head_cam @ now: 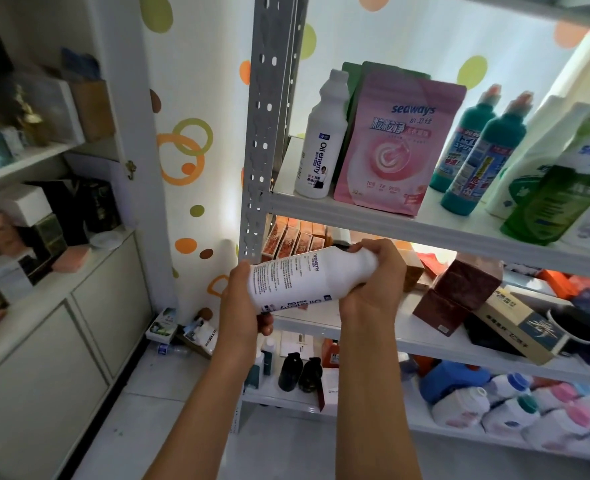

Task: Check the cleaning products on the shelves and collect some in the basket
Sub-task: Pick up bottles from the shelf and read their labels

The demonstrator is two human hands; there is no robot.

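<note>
I hold a white "Oil enemy" bottle (304,275) sideways in front of the grey metal shelving (425,225), its back label facing up. My left hand (243,303) grips the bottle's base and my right hand (378,271) grips its neck end. On the upper shelf stand a matching white bottle (323,143), a pink Seaways pouch (395,143), two teal bottles (477,150) and green and white bottles (560,188). No basket is in view.
The middle shelf holds red cartons (291,239), brown boxes (459,289) and a tan box (515,323). Dark bottles (300,372) and white jugs (508,407) fill the lower shelf. A white cabinet (61,323) with boxes stands at the left. Small items lie on the floor (182,332).
</note>
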